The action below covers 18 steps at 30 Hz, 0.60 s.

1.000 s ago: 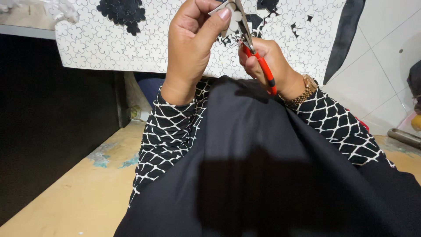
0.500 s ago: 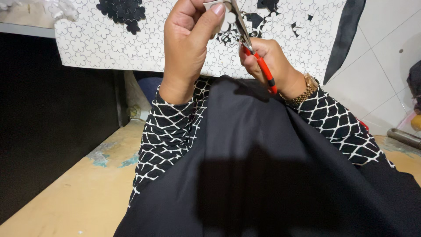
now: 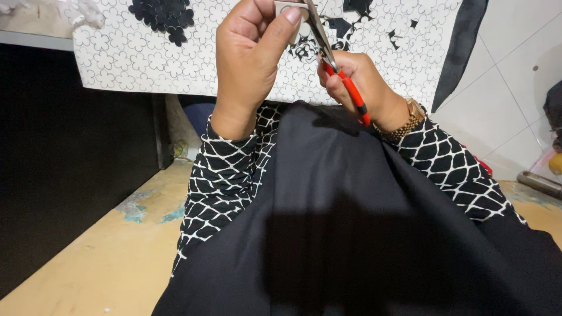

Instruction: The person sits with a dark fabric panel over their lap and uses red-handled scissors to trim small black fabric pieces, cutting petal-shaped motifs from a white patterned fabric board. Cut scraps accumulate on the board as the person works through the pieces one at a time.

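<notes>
My left hand (image 3: 249, 55) is raised and pinches a small pale flat piece (image 3: 291, 8) between thumb and fingers at the top edge of the view. My right hand (image 3: 363, 82) grips pliers with red handles (image 3: 350, 93); their metal jaws (image 3: 316, 26) reach up to the small piece. Both forearms wear black sleeves with a white lattice pattern. A gold-coloured watch (image 3: 410, 120) sits on the right wrist. Black cloth (image 3: 351, 222) covers my lap below the hands.
Behind the hands leans a white board with a flower-outline pattern (image 3: 146, 52), some cells filled in black. A dark panel (image 3: 64, 164) stands at left. The wooden floor (image 3: 111, 257) shows paint stains. White tiles (image 3: 509, 76) lie at right, with a metal tube (image 3: 538, 182).
Both hands have lifted slightly, so the small piece and the pliers' jaws sit higher, at the top edge of the view.
</notes>
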Each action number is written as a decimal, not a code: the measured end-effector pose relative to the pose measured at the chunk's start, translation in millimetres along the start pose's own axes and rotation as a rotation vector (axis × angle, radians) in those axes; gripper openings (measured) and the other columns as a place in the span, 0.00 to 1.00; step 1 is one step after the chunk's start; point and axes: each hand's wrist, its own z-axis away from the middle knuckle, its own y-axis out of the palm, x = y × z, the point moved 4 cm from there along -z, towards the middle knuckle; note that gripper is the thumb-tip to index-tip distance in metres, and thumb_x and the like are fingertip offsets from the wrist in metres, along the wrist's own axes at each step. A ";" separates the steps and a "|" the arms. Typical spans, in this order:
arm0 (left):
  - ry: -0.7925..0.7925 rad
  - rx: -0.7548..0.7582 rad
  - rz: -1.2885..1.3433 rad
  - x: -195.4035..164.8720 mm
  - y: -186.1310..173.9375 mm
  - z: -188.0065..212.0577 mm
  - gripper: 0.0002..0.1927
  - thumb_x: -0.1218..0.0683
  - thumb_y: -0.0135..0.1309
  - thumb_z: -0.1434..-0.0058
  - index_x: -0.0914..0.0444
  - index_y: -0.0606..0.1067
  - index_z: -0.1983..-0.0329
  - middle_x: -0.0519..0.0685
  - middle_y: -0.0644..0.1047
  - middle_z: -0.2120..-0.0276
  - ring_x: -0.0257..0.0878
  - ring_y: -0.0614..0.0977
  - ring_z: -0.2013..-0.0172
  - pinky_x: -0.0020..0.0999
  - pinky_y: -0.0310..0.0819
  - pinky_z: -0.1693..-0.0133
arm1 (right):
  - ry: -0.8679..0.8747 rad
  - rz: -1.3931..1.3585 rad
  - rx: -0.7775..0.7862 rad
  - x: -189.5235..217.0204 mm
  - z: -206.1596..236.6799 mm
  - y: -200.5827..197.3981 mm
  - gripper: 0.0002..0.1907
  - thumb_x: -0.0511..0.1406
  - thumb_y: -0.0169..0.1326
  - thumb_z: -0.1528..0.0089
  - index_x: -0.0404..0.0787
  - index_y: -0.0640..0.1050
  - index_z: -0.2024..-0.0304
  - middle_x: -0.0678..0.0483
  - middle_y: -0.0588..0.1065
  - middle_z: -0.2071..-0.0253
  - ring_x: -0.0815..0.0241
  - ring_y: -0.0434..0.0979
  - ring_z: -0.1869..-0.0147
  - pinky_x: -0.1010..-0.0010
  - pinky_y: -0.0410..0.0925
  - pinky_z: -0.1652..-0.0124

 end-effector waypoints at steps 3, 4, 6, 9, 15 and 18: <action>0.009 0.006 0.023 1.2 -0.8 -0.1 0.05 0.60 0.57 0.25 0.68 0.77 0.54 0.46 0.79 0.66 0.28 0.76 0.65 0.24 0.71 0.59 | 0.016 -0.009 -0.005 -1.0 -1.2 0.5 0.31 0.61 0.49 0.31 0.41 0.69 0.62 0.64 0.64 0.72 0.75 0.61 0.71 0.81 0.58 0.70; 0.004 0.015 0.027 2.6 -0.2 -0.6 0.05 0.60 0.58 0.25 0.68 0.76 0.53 0.45 0.79 0.64 0.28 0.76 0.64 0.24 0.72 0.58 | 0.013 -0.011 -0.017 -0.9 -0.6 0.4 0.31 0.61 0.49 0.31 0.40 0.69 0.62 0.64 0.65 0.72 0.75 0.61 0.71 0.81 0.59 0.71; -0.003 0.036 0.034 5.7 1.3 -2.4 0.05 0.60 0.59 0.27 0.67 0.76 0.53 0.45 0.79 0.60 0.28 0.78 0.63 0.23 0.73 0.57 | 0.007 -0.013 -0.042 -0.6 0.3 0.6 0.31 0.62 0.48 0.32 0.40 0.69 0.62 0.63 0.65 0.72 0.75 0.62 0.72 0.81 0.59 0.71; 0.012 0.119 0.001 8.9 6.1 -2.8 0.07 0.61 0.59 0.26 0.68 0.76 0.49 0.46 0.80 0.55 0.30 0.80 0.56 0.25 0.76 0.50 | -0.016 -0.023 -0.037 1.0 1.3 -0.1 0.32 0.62 0.47 0.31 0.40 0.68 0.62 0.63 0.64 0.73 0.74 0.61 0.73 0.80 0.59 0.72; -0.013 0.050 0.041 11.0 1.3 -0.2 0.08 0.62 0.57 0.25 0.69 0.77 0.45 0.48 0.82 0.57 0.31 0.82 0.57 0.26 0.77 0.50 | -0.038 0.037 -0.014 3.3 -2.1 0.7 0.33 0.63 0.45 0.31 0.41 0.68 0.63 0.63 0.64 0.74 0.74 0.62 0.73 0.80 0.59 0.72; -0.006 0.064 0.010 10.1 1.0 0.5 0.07 0.63 0.57 0.25 0.69 0.77 0.46 0.48 0.82 0.56 0.30 0.82 0.57 0.26 0.77 0.52 | -0.036 0.016 0.012 5.9 0.0 0.8 0.32 0.63 0.46 0.31 0.40 0.68 0.61 0.63 0.64 0.73 0.74 0.61 0.71 0.80 0.59 0.70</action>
